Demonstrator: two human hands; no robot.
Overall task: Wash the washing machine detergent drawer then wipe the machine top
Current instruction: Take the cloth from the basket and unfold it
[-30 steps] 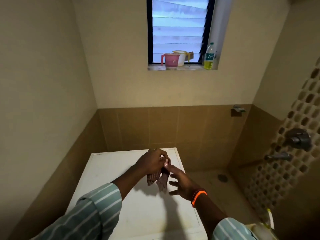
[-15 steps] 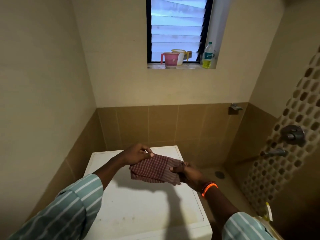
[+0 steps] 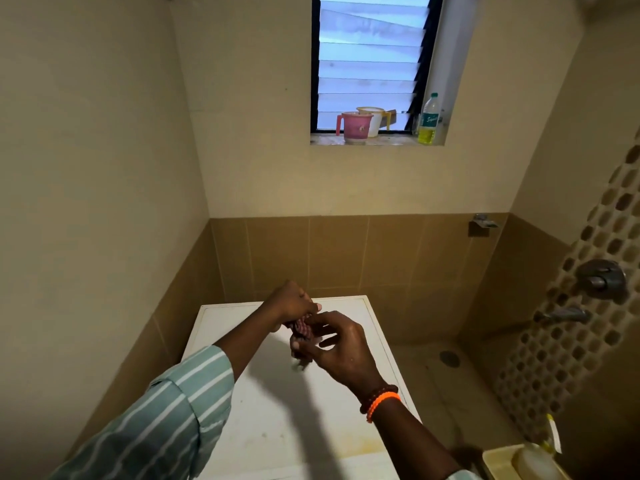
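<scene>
The white top of the washing machine (image 3: 277,410) fills the lower middle of the view, with faint yellowish stains near its front. Above its far half I hold a small red checked cloth (image 3: 300,330), bunched up between both hands. My left hand (image 3: 292,301) grips the cloth's upper end. My right hand (image 3: 341,348), with an orange bead bracelet at the wrist, pinches the lower part with thumb and fingers. Most of the cloth is hidden by my hands. The detergent drawer is not in view.
Tiled walls close in on the left and behind the machine. A window sill holds a pink mug (image 3: 355,124), a pale jug and a plastic bottle (image 3: 429,119). Taps (image 3: 561,315) stick out of the right wall. A floor drain (image 3: 449,358) lies right of the machine.
Half a second ago the cloth was stretched open between my hands. Now my hands have come together and the cloth is bunched up.
</scene>
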